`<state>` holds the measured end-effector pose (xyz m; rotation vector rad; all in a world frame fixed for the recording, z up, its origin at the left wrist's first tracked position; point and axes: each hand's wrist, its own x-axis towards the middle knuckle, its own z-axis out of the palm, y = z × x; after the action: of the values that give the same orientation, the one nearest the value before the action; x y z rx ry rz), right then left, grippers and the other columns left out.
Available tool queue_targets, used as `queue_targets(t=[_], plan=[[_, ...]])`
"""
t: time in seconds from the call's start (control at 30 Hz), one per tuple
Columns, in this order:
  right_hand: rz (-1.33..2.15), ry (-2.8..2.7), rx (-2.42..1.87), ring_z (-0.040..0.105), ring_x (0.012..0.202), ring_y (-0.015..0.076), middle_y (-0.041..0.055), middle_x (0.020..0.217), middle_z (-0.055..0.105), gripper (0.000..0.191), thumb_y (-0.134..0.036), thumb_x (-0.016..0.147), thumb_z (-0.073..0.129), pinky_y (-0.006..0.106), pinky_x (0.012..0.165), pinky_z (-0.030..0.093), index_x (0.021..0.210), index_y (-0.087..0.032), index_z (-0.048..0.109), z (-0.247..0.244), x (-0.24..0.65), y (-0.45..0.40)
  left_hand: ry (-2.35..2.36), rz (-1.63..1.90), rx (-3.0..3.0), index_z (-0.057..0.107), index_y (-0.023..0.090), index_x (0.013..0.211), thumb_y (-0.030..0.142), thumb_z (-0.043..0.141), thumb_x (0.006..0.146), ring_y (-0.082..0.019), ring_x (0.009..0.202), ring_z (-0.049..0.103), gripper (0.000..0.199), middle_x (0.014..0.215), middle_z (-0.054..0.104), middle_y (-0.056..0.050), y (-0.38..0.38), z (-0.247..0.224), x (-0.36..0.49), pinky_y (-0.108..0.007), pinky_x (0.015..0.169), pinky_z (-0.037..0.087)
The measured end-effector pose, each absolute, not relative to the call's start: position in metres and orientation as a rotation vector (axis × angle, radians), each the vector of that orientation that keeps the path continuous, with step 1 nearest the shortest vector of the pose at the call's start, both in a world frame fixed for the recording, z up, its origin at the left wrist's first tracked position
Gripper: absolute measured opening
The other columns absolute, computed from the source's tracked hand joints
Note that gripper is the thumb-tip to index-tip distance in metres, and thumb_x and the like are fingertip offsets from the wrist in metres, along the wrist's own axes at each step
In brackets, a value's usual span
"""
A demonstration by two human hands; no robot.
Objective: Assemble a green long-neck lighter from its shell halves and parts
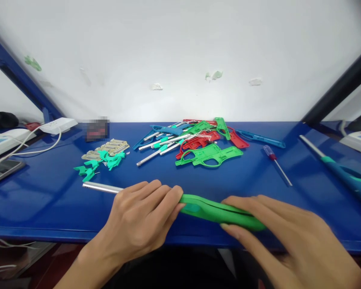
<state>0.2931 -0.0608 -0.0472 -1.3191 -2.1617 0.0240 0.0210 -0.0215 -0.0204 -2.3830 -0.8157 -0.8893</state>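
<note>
A green long-nosed gas lighter [210,209] lies sideways between my hands above the front of the table, its metal tube [104,187] pointing left. My left hand [144,212] is wrapped round the part where tube and body meet, hiding it. At the handle end, my right hand [276,228] grips with the thumb below and fingers on top. A dark seam runs along the handle between its two shells. Beyond my hands lie green shell halves [212,155], red shell halves [198,140] and metal tubes with wires [159,150].
Teal trigger pieces [88,169] and pale clear parts [106,148] lie at left. A screwdriver [276,164] and an assembled blue lighter [343,168] are on the right. White power strips [60,125] with cables and a phone [3,171] sit on the far left. A white wall [180,48] stands behind.
</note>
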Motion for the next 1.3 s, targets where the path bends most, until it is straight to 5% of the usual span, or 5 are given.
queue_targets(t=[0.1, 0.37, 0.53, 1.07, 1.3], plan=[[-0.01, -2.251, -1.351, 0.075, 0.107, 0.033, 0.0019, 0.12, 0.078, 0.044, -0.065, 0.106, 0.047, 0.055, 0.087, 0.063, 0.133, -0.037, 0.066, -0.049, 0.29, -0.061, -0.81, -0.861, -2.392, 0.061, 0.014, 0.103, 0.019, 0.045, 0.11, -0.016, 0.056, 0.064, 0.018, 0.072, 0.071, 0.001, -0.025, -0.019, 0.024, -0.035, 0.048, 0.041], [-0.152, -2.336, -1.143, 0.078, 0.085, 0.0249, 0.0012, 0.106, 0.08, 0.035, -0.041, 0.115, 0.031, 0.041, 0.068, 0.06, 0.125, -0.027, 0.062, -0.037, 0.267, -0.06, -0.784, -0.82, -2.368, 0.064, 0.011, 0.108, 0.02, 0.044, 0.111, -0.017, 0.061, 0.065, 0.022, 0.077, 0.075, -0.002, -0.034, -0.02, 0.025, -0.036, 0.052, 0.044], [-0.151, -2.337, -1.044, 0.077, 0.075, 0.0229, 0.0024, 0.094, 0.08, 0.025, -0.035, 0.113, 0.041, 0.036, 0.066, 0.058, 0.11, -0.023, 0.063, -0.029, 0.262, -0.051, -0.774, -0.802, -2.372, 0.065, 0.009, 0.11, 0.019, 0.046, 0.11, -0.017, 0.062, 0.065, 0.021, 0.08, 0.076, -0.004, -0.034, -0.02, 0.023, -0.037, 0.054, 0.044], [-0.231, -2.231, -0.994, 0.076, 0.077, 0.0181, 0.0008, 0.1, 0.081, 0.017, -0.015, 0.107, 0.056, 0.034, 0.073, 0.05, 0.123, -0.019, 0.061, -0.041, 0.263, -0.041, -0.891, -0.905, -2.503, 0.065, 0.016, 0.107, 0.019, 0.052, 0.109, -0.018, 0.071, 0.069, 0.014, 0.093, 0.079, -0.003, -0.03, -0.016, 0.027, -0.034, 0.061, 0.051], [-0.275, -2.298, -1.077, 0.074, 0.09, 0.0203, 0.0014, 0.111, 0.077, 0.028, -0.033, 0.114, 0.042, 0.037, 0.085, 0.046, 0.132, -0.023, 0.062, -0.048, 0.267, -0.043, -0.759, -0.896, -2.431, 0.071, 0.01, 0.112, 0.014, 0.055, 0.107, -0.018, 0.079, 0.071, 0.017, 0.1, 0.081, -0.006, -0.03, -0.024, 0.024, -0.033, 0.071, 0.051]])
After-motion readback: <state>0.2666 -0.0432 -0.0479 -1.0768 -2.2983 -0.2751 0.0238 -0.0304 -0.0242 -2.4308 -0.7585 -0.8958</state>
